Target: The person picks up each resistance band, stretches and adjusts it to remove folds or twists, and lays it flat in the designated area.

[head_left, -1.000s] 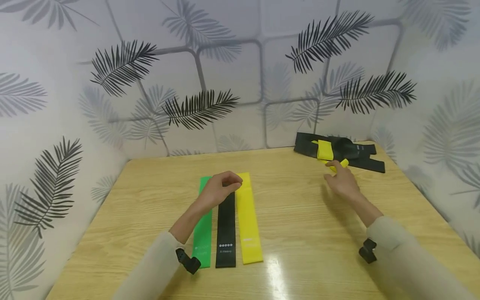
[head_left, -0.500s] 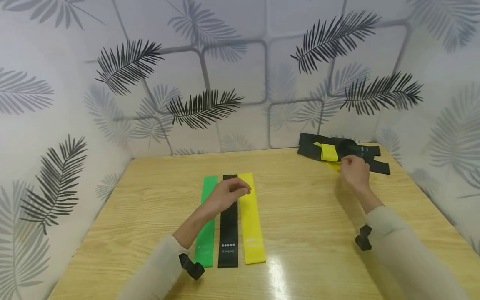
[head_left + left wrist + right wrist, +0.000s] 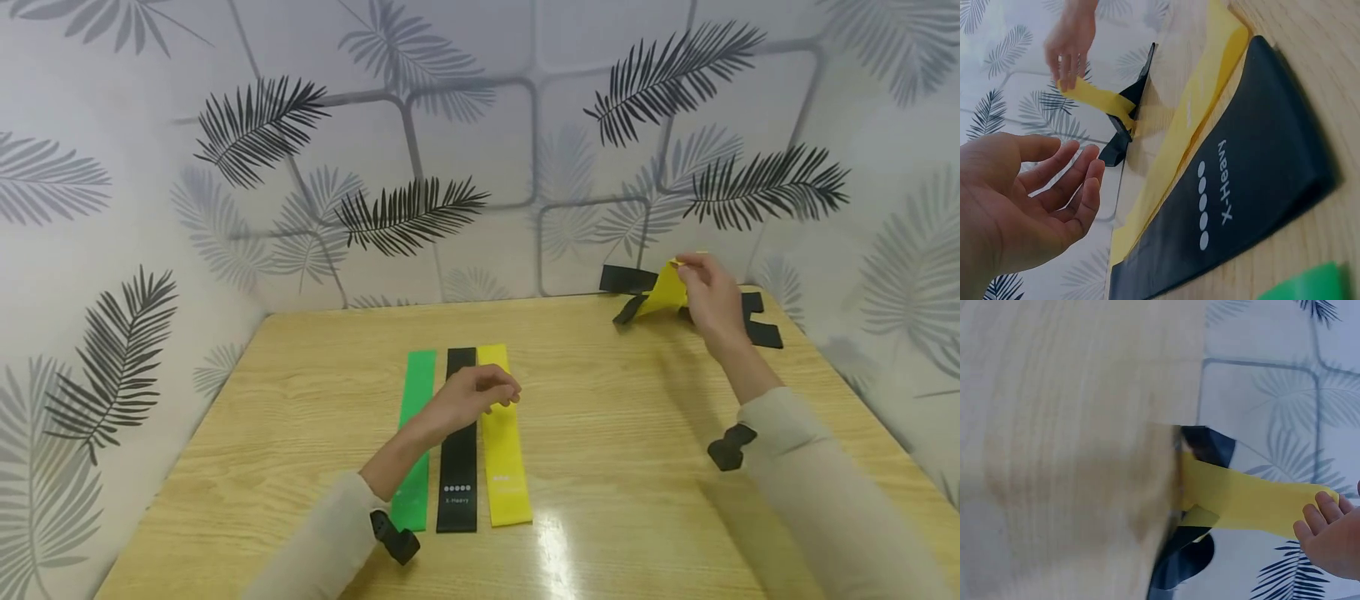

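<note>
Wood grain, pale and glossy, covers the table (image 3: pixel 637 467), which is set into a corner of walls papered with leaf prints. Toward the near edge, left of the middle, three flat bands are laid side by side lengthwise: a green band (image 3: pixel 415 442), a black band (image 3: pixel 458 467) printed with dots and "X-Heavy", and a flat yellow band (image 3: pixel 504 458), each just beside the next. The left hand (image 3: pixel 468 398) is held over the far half of the black band; in the left wrist view its fingers (image 3: pixel 1072 187) are seen loosely curved and spread, with the palm bare and nothing gripped. Whether the hand touches the band beneath cannot be told.

Further back, near the far right corner of the table, a pile of black bands (image 3: pixel 757 321) is spread against the wall. The right hand (image 3: pixel 712 300) is raised above this pile, and a second yellow band (image 3: pixel 663 292) is pinched at its upper end between the fingertips. The band is lifted clear at that end and slopes down toward the pile, where its lower end is seen tangled with a black strip (image 3: pixel 628 308) at the table's far edge. In the right wrist view the same yellow band (image 3: pixel 1254 497) is drawn taut from the black pile to the fingertips (image 3: pixel 1325 509).
</note>
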### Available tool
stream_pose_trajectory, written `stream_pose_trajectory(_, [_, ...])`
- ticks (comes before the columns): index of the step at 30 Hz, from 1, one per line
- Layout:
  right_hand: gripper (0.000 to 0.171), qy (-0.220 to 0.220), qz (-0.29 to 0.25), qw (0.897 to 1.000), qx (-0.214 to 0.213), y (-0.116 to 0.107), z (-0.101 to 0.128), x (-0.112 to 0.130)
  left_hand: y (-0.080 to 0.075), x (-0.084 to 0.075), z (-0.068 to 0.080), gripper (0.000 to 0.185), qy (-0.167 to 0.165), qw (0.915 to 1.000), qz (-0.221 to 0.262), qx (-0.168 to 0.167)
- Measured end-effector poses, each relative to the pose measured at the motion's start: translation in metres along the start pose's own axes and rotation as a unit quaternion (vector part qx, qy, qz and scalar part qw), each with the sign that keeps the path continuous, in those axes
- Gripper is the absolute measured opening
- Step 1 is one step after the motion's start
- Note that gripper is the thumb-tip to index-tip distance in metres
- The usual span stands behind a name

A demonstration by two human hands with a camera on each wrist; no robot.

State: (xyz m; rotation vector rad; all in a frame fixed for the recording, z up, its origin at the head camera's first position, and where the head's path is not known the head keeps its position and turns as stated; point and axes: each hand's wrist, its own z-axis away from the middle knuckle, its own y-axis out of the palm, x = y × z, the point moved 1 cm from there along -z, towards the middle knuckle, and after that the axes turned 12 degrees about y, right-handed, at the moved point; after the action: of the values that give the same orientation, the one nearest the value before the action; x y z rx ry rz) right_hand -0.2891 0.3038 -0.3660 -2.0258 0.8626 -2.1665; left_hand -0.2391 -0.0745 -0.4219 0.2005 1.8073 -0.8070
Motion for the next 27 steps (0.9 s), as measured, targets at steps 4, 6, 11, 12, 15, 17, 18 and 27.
stream_pose_trajectory(4, [0.051,-0.029,-0.033,0.999,0.017,-0.008,0.001,0.018,0.005,0.0,-0.003,0.028,0.002,1.0,0.006,0.008])
stream_pose_trajectory(6, [0.052,-0.04,-0.045,0.998,0.028,-0.012,0.0,0.026,0.008,0.0,-0.005,0.028,-0.001,0.9999,0.009,0.012])
stream_pose_trajectory(11, [0.053,-0.07,-0.075,0.994,0.046,-0.023,-0.003,0.045,0.015,-0.005,-0.008,0.028,-0.014,0.9995,0.014,0.024])
stream_pose_trajectory(12, [0.053,-0.078,-0.081,0.993,0.046,-0.025,-0.004,0.049,0.016,-0.005,-0.009,0.028,-0.016,0.9994,0.016,0.026])
stream_pose_trajectory(15, [0.052,-0.105,-0.094,0.989,0.048,-0.029,-0.003,0.06,0.019,-0.005,-0.01,0.028,-0.016,0.9991,0.02,0.033])
stream_pose_trajectory(17, [0.051,-0.119,-0.102,0.986,0.048,-0.03,0.0,0.066,0.021,-0.005,-0.011,0.028,-0.016,0.999,0.02,0.037])
stream_pose_trajectory(18, [0.05,-0.125,-0.106,0.985,0.047,-0.03,0.002,0.069,0.022,-0.005,-0.011,0.028,-0.017,0.9989,0.019,0.039])
stream_pose_trajectory(27, [0.038,-0.163,-0.2,0.964,0.065,-0.012,0.024,0.085,0.033,-0.016,-0.019,0.036,-0.001,0.9961,0.052,0.071])
